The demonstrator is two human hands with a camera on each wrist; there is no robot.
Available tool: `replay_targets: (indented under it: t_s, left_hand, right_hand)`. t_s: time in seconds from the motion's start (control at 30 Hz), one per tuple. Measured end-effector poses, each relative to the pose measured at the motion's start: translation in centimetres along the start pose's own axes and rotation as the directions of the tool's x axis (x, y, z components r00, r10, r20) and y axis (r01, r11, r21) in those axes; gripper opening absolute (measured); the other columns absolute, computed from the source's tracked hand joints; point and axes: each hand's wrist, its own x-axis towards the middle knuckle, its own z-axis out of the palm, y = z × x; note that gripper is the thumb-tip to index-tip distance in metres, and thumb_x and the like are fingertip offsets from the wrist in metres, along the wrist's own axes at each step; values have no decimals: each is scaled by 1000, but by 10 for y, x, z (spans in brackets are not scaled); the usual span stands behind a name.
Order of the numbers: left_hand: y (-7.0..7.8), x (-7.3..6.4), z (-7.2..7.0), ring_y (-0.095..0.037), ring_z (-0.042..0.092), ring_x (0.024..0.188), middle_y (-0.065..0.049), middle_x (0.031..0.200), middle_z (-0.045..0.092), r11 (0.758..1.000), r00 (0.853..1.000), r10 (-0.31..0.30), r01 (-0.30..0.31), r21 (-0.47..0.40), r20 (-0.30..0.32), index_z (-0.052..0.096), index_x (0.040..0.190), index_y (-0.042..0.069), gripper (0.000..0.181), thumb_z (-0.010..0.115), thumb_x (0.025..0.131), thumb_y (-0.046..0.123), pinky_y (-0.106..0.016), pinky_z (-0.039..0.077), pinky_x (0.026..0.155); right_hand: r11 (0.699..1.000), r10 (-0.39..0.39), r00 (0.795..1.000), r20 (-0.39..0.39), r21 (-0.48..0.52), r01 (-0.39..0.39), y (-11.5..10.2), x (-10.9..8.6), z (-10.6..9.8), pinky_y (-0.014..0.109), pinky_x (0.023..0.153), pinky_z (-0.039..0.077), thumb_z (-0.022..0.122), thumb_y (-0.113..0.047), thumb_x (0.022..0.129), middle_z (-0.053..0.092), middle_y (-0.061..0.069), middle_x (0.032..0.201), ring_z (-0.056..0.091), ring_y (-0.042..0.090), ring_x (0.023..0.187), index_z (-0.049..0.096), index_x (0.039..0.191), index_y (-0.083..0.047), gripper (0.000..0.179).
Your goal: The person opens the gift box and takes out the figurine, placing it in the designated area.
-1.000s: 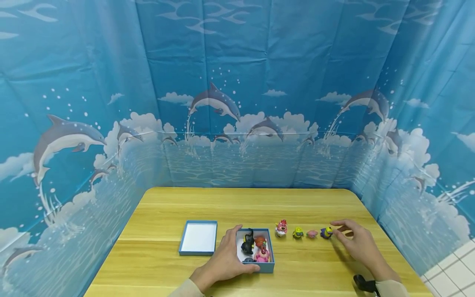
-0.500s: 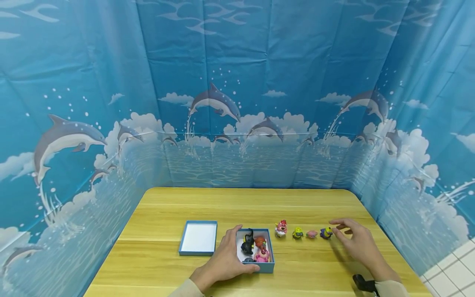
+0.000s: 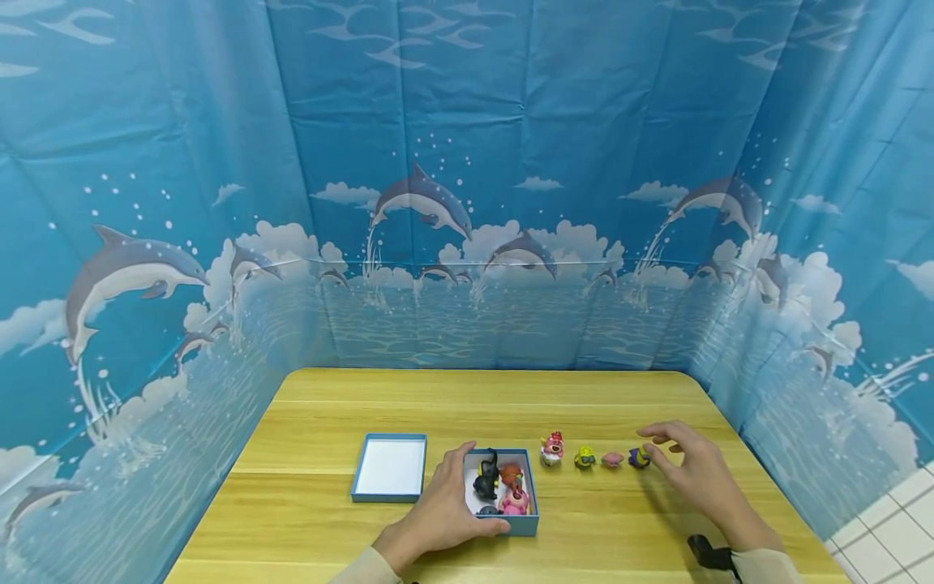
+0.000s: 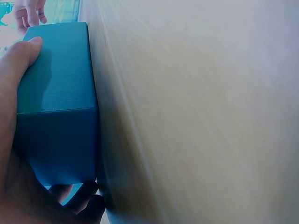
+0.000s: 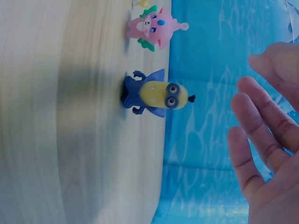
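My left hand (image 3: 445, 503) grips an open blue box (image 3: 524, 526) by its left side, thumb along the near wall and fingers round the far corner. The left wrist view shows the thumb (image 4: 29, 52) against the box wall (image 4: 63, 70). Inside lie a black figurine (image 3: 486, 480), a red-brown one (image 3: 512, 477) and a pink one (image 3: 515, 504), with a dark one partly hidden at the near wall. My right hand (image 3: 689, 466) hovers by a Minion figurine (image 5: 156, 94) in a blue cape. Its fingers (image 5: 245, 109) are apart from the figurine and hold nothing.
Left of the Minion, a pink figurine (image 3: 612, 460), a yellow one (image 3: 584, 457) and a red-and-pink one (image 3: 552, 448) stand in a row. The blue box lid (image 3: 389, 500) lies white side up on the wooden table (image 3: 306, 454). A dolphin-print curtain (image 3: 452, 316) surrounds the table.
My right hand has shifted slightly left, so its fingertips now overlap the Minion figurine in the head view. The left hand and the box have stayed in place.
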Motion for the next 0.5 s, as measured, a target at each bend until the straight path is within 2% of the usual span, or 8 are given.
replay_targets:
  t_s: [0.5]
  left_hand:
    - [0,0,-1,-38,55,157,-17,178,45,1000,1000,3,-3,1,6,21,185,19,140,95,82,80,-71,54,122]
  right_hand:
    - [999,-54,998,-7,6,54,-20,7,-1,40,74,66,97,7,86,84,1,114,77,21,93,85,119,-17,42]
